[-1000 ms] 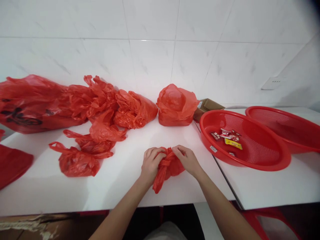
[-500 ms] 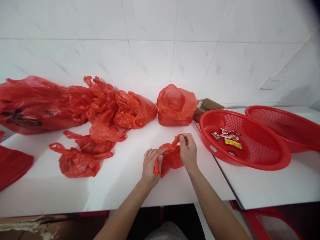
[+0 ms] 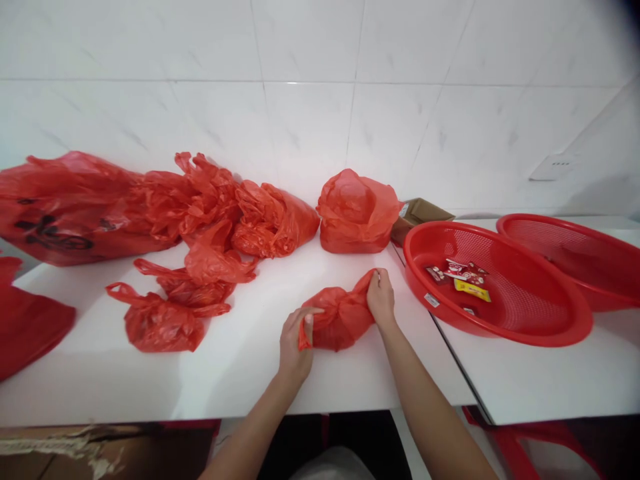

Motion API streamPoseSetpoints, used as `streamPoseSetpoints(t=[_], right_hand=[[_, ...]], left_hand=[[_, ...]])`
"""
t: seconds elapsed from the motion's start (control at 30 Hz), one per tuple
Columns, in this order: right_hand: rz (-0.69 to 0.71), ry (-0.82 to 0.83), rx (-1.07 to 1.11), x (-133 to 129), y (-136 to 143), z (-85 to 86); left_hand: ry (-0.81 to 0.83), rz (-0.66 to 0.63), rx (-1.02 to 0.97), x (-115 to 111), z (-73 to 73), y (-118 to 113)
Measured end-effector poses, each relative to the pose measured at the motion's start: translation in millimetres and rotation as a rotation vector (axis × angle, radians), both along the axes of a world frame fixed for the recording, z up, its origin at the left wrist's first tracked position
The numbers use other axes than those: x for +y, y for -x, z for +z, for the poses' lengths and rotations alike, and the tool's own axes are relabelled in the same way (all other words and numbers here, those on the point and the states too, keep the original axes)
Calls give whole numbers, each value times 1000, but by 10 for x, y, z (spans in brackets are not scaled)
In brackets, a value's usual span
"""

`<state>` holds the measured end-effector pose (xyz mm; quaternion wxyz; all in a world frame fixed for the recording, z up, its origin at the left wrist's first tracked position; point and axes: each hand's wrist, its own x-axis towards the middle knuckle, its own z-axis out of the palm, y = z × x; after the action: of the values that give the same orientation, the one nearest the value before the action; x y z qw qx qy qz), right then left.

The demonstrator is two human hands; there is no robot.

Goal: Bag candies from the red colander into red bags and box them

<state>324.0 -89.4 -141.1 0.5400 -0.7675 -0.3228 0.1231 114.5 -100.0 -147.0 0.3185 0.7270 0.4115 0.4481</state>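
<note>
Between my hands a small red plastic bag (image 3: pixel 337 327) rests on the white table, its middle twisted into a knot and its two handles stretched apart. My left hand (image 3: pixel 296 340) is closed around one handle, whose end sticks out below the thumb. The other handle is pinched in my right hand (image 3: pixel 382 297), which pulls it up and to the right. What lies inside the bag cannot be made out. To the left sit small tied red bags (image 3: pixel 165 327) with their handles poking out.
A red perforated basket (image 3: pixel 540 313) holding several wrapped snacks (image 3: pixel 470 288) stands at the right, with a second red basket (image 3: pixel 595 280) behind it. Large red bags (image 3: pixel 90 213) line the wall. An upright red bag (image 3: pixel 356 223) and a cardboard box (image 3: pixel 424 212) stand at the back.
My hands have moved apart, drawing the handles outward and tightening the knot. More of the bag's body now shows between them. The view has shifted slightly.
</note>
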Motion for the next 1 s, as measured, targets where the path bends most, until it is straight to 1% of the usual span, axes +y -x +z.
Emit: streamPoseSetpoints(t=[0.07,0.13,0.2,0.27,0.37,0.5,0.63,0.83,1.0], right_hand=[[73,51,-90,-110,154,105],[129,121,-234,-222,331,161],[140,176,-361,-310,470,152],[106,171,-420,-355,521,101],[101,144,-491,-314,413,17],[174,273,-573,-111,106,-38],[170,362,-586,61,-87,-102],[162,500,-599,132,-108,-255],[189,598,-607,163,-101,-263]], left_hand=[[-55,36,29,84,21,-98],[-75,52,61,167,18,-196],[-73,44,106,227,4,-260],[-65,19,169,265,1,-274],[-44,-21,267,322,33,-220],[-21,-34,367,453,93,-140],[-3,-32,474,589,93,-122],[47,-5,688,716,22,-178],[93,22,839,811,-9,-235]])
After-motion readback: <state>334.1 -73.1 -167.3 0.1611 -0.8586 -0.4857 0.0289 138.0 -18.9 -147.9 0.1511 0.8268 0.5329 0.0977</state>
